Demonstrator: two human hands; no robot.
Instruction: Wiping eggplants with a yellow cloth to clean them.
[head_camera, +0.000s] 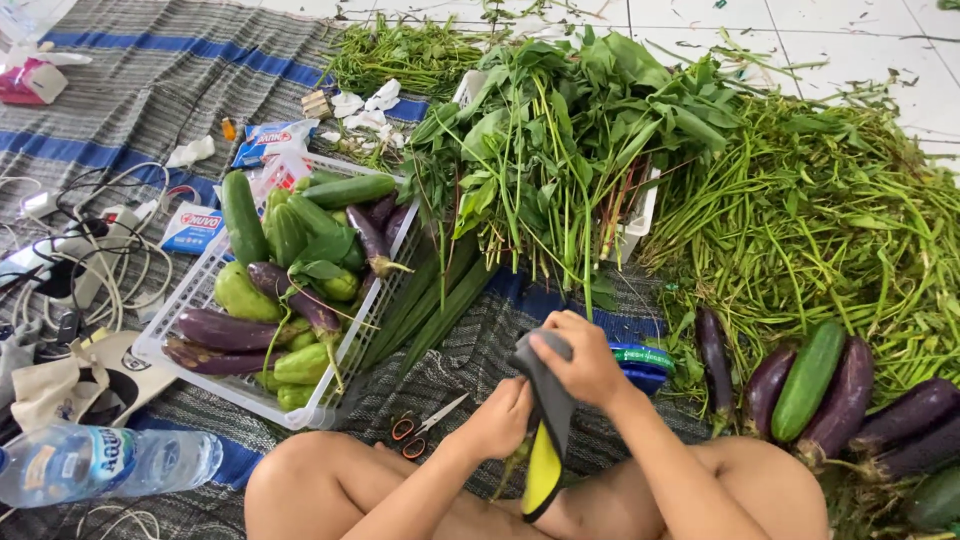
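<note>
Both hands: left hand, right hand on soft grey-yellow cloth.

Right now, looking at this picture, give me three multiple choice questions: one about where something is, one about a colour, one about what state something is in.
1. Where do the scissors lie?
A. On the mat beside the white basket
B. Inside the basket
C. On the bare tiles

2. What colour are the scissors' handles?
A. Blue
B. Orange
C. White

3. How is the grey and yellow glove?
A. Lying flat on the mat
B. Held by both hands
C. Hanging from the basket

Answers: 1 A, they rest on the striped mat near the basket's corner. 2 B, both loops are orange. 3 B, the left hand and right hand grip it.
</note>
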